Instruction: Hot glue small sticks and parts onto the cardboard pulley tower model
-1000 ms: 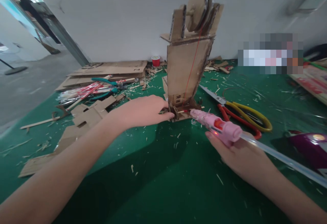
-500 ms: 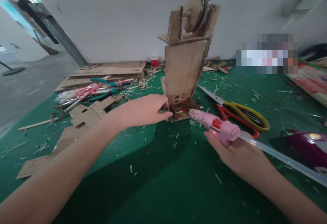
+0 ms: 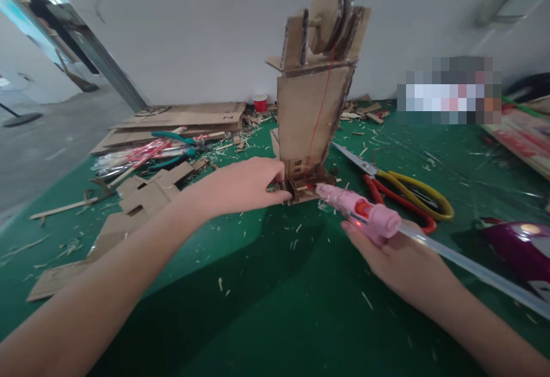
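A tall cardboard tower [image 3: 303,113] stands on the green table, with a cardboard pulley wheel [image 3: 325,16] on a stick axle at its top. Red string [image 3: 320,108] runs from the wheel down to the tower's base. At the base's left side, my left hand [image 3: 253,185] pinches a small cardboard round by its edge between thumb and fingers. My right hand [image 3: 397,259] is wrapped around a pink hot glue gun [image 3: 358,209], its small light glowing orange. The gun's nozzle is at the front of the base, by the string's lower end. A long clear glue stick [image 3: 472,265] trails out behind.
Scissors [image 3: 412,193] with red and yellow handles lie right of the tower, a purple object [image 3: 515,245] beyond them. On the left are cardboard scraps [image 3: 150,193], teal-handled pliers [image 3: 172,159] and stacked cardboard sheets [image 3: 180,116]. A red spool [image 3: 260,103] sits by the wall.
The glue gun and my right hand have shifted very slightly left, and the red string bows a little more. My left hand stays in place at the base.
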